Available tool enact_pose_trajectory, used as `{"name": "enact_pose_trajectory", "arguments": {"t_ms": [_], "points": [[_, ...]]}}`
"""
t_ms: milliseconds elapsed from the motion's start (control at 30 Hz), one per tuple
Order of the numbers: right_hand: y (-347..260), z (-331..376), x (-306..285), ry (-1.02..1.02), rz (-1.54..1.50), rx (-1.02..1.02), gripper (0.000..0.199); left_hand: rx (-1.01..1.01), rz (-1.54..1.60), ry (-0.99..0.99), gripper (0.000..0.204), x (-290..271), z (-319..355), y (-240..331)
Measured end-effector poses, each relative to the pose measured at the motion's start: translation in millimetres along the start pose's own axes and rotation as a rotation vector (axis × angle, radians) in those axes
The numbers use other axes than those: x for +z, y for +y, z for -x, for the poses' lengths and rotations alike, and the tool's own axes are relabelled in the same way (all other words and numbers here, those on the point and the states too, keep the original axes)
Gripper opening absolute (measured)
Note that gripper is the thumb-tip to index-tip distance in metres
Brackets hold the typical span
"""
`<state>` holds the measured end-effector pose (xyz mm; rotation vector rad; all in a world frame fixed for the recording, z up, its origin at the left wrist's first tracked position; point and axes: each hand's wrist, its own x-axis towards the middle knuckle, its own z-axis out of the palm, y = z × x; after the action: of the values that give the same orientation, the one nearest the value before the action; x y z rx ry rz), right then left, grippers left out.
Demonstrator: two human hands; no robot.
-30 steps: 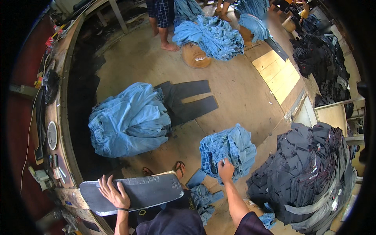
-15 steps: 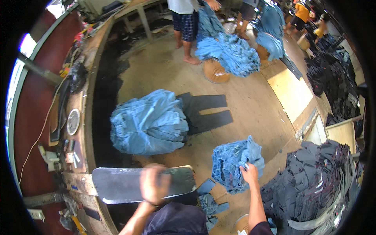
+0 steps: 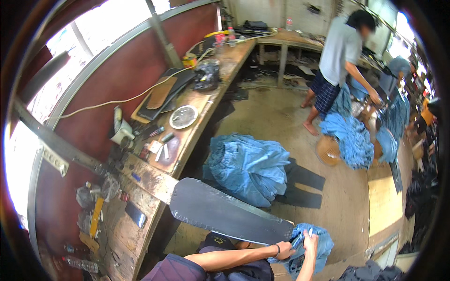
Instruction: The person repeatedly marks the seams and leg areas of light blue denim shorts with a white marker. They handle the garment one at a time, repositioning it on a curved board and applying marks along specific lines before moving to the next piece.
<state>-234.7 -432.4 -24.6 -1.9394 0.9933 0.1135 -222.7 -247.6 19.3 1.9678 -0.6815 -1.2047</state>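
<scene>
Both hands meet at the bottom of the view over a small heap of blue denim garments [image 3: 319, 244] on the floor. My left hand [image 3: 285, 250], with a dark band at the wrist, grips the denim's left edge. Just to its right, my right hand [image 3: 309, 240] pinches the same cloth from above. A long dark grey padded board [image 3: 225, 214] juts from the wooden workbench [image 3: 150, 180] right beside my left forearm. What lies under my hands is hidden.
A big pile of light blue jeans [image 3: 248, 166] lies on the floor past the board, dark trousers [image 3: 304, 185] flat beside it. Another person [image 3: 340, 51] bends over more blue jeans [image 3: 350, 138] at the back right. Tools, a round plate [image 3: 183, 116] and cables crowd the bench.
The view has swung up toward the bench and wall. My left hand left the grey board and came across to the denim beside my right hand, which stayed on the heap.
</scene>
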Motion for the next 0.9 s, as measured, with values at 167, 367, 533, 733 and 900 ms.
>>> {"name": "enact_pose_trajectory", "arguments": {"t_ms": [167, 367, 533, 733, 900], "points": [[-110.2, -26.1, 33.6, -0.250, 0.222, -0.581, 0.046, 0.164, 0.028, 0.083, 0.056, -72.9, 61.7, -38.7], [-166.6, 46.4, 55.4, -0.477, 0.660, -0.491, 0.036, 0.020, 0.128, 0.239, 0.046, -79.1, 191.2, -137.7], [-223.2, 104.8, 233.0, -0.413, 0.448, -0.673, 0.037, -0.340, 0.164, 0.332, 0.047, -181.6, 311.6, -187.2], [-222.7, 124.4, 244.5, -0.290, 0.129, -0.488, 0.035, 0.072, 0.702, 0.354, 0.043, -245.1, 329.9, -231.3], [-160.3, 116.6, 155.0, 0.348, -0.002, -0.422, 0.023, -0.363, 0.501, 0.387, 0.062, -239.9, 246.9, -204.2]]}}
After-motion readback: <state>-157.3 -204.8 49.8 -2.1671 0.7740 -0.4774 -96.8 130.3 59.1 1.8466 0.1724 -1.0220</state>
